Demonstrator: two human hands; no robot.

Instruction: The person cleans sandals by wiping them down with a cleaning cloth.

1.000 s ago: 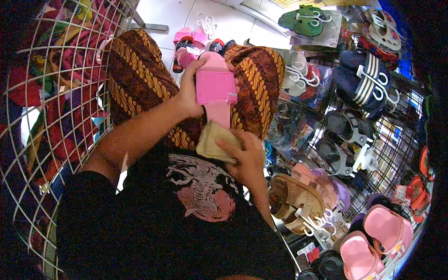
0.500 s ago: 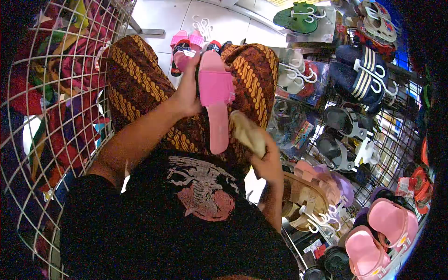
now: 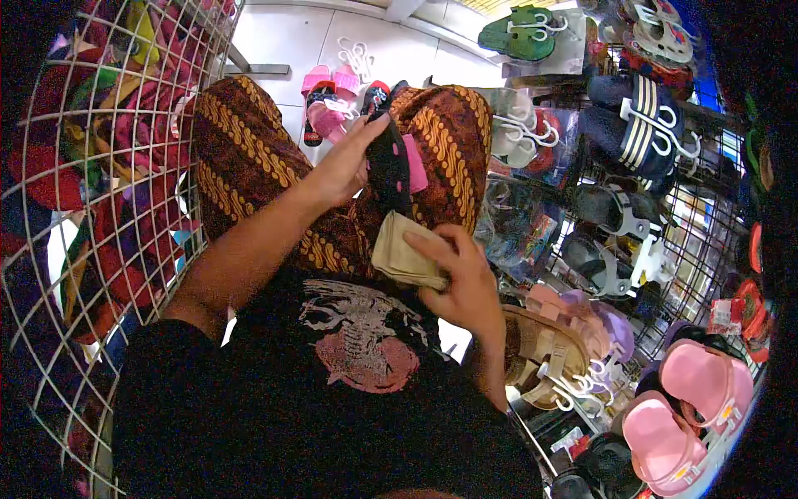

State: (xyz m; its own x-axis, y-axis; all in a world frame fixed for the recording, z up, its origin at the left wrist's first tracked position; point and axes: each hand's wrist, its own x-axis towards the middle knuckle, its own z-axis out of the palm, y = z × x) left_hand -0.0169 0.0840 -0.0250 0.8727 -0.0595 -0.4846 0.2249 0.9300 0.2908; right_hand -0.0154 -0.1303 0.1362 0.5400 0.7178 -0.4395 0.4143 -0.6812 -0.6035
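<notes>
Above the patterned lap, the left hand fingers grip 1 pink sandal sole-up. The right hand fingers pinch a beige cloth against its near end. Most of the sole seems unwiped.

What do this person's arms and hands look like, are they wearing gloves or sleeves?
No gloves: the left hand and right hand are bare, with no ring or watch visible. The left arm is uncovered up to the short black sleeve of a black T-shirt, which has a pink and white print on the chest. The right sleeve is out of view.
</notes>
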